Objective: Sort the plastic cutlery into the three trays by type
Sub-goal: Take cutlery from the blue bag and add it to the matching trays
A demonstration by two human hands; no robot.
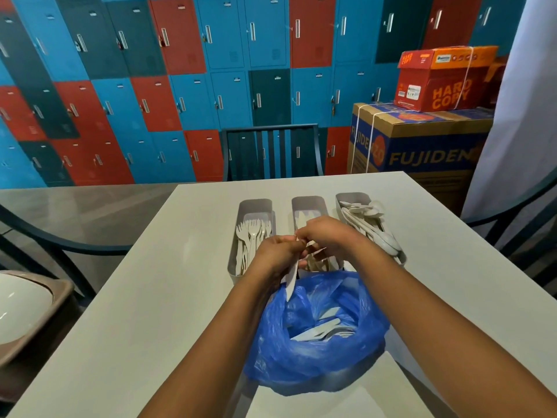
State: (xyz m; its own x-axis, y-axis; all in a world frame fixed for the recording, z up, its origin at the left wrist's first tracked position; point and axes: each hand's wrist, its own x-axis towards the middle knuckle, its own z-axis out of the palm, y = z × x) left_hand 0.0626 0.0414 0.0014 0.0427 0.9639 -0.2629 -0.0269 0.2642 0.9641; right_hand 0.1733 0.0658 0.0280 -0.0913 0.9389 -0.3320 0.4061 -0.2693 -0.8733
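Your left hand (278, 251) grips a white plastic knife (291, 283), fingers curled round its handle, blade hanging down over the blue bag (316, 351). Your right hand (324, 233) pinches more white cutlery (315, 251) right beside the left fingers; type unclear. Beyond the fingers sit three trays on the bench (150, 297): fork tray (256, 206) left, middle tray (309, 203) partly hidden behind them, spoon tray (352, 197) right. Below the fingers, more cutlery lies in the bag.
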